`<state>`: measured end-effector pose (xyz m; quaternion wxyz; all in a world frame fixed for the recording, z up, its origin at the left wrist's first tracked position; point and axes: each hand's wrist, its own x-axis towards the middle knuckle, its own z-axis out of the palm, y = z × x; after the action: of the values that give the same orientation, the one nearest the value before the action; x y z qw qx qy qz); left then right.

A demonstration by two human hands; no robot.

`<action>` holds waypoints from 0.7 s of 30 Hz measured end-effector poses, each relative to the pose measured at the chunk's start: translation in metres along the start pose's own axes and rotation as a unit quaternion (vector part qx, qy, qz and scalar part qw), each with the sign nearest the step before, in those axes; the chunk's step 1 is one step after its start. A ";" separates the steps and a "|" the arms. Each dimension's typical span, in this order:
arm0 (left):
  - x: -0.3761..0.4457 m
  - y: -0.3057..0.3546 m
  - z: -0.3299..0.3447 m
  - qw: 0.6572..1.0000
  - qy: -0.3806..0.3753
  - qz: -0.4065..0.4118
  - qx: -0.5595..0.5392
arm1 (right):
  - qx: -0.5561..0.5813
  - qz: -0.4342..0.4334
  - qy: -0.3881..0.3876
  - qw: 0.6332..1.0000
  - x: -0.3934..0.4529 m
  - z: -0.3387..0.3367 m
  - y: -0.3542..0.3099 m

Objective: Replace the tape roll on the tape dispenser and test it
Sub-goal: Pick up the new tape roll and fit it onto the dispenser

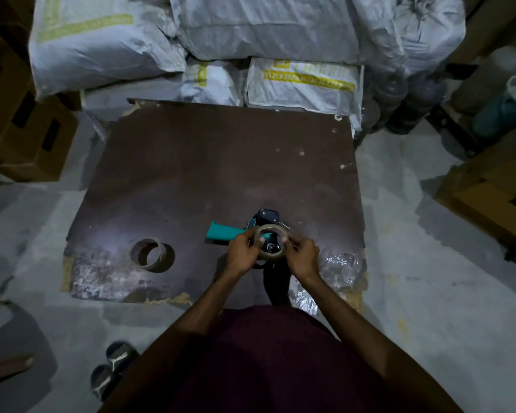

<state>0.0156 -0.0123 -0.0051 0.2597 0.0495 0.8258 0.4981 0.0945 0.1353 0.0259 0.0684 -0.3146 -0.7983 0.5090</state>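
A tape dispenser (pixel 267 217) with a teal handle (pixel 222 232) and a black head lies on the brown board (pixel 191 174), near its front edge. Just above the dispenser I hold a tape roll (pixel 273 231), a clear-brownish ring. My left hand (pixel 243 253) grips the roll's left side and my right hand (pixel 301 257) grips its right side. Through the ring the dispenser's black hub shows. A second ring, a brown cardboard core (pixel 152 254), lies on the board to the left, apart from my hands.
Crumpled clear plastic film (pixel 340 266) lies at the board's front right corner. White woven sacks (pixel 251 40) are piled behind the board. Cardboard boxes (pixel 21 129) stand left and right. Dark bottles (pixel 399 102) sit at the back right. Sandals (pixel 111 371) lie on the floor, front left.
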 end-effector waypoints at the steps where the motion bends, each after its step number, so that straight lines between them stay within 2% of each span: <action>1: 0.002 -0.004 0.001 1.000 -0.004 0.001 0.008 | 0.003 0.002 0.007 1.000 0.000 0.001 0.001; 5: -0.004 0.004 -0.001 0.999 -0.039 0.000 -0.021 | 0.003 0.012 0.025 1.000 -0.002 0.002 0.003; 10: -0.005 0.002 -0.004 0.996 -0.088 0.019 -0.001 | 0.006 0.022 0.030 0.999 -0.002 0.001 0.005; 21: 0.000 -0.003 -0.003 0.988 -0.083 0.085 0.094 | 0.021 0.039 0.020 0.999 -0.001 0.000 0.015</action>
<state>0.0152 -0.0162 -0.0065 0.2787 0.1849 0.8371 0.4329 0.1012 0.1389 0.0133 0.0712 -0.3541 -0.7732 0.5213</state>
